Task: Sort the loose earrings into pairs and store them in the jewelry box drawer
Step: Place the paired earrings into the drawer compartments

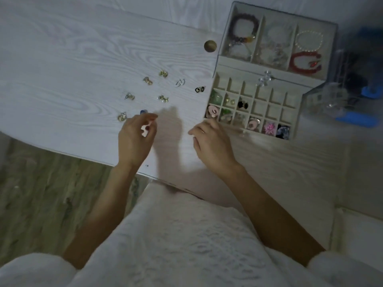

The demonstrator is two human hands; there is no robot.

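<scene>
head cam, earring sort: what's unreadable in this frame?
- What the left hand pinches: head view, fingers cover most of a pale piece.
- Right hand contents: curled fingers hide the palm.
- Loose earrings design: too small, dim.
- Blue objects at right edge: blurred.

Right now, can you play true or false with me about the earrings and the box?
1. The left hand holds a small pink and white piece. True.
2. The drawer of little squares is shut. False: it is pulled out, with earrings in some squares.
3. Several earrings lie loose on the white table. True.
4. The red bracelet lies on the table. False: it sits in the box's top tray.
5. The right hand grips the purple bracelet. False: it is near the drawer's front corner.
</scene>
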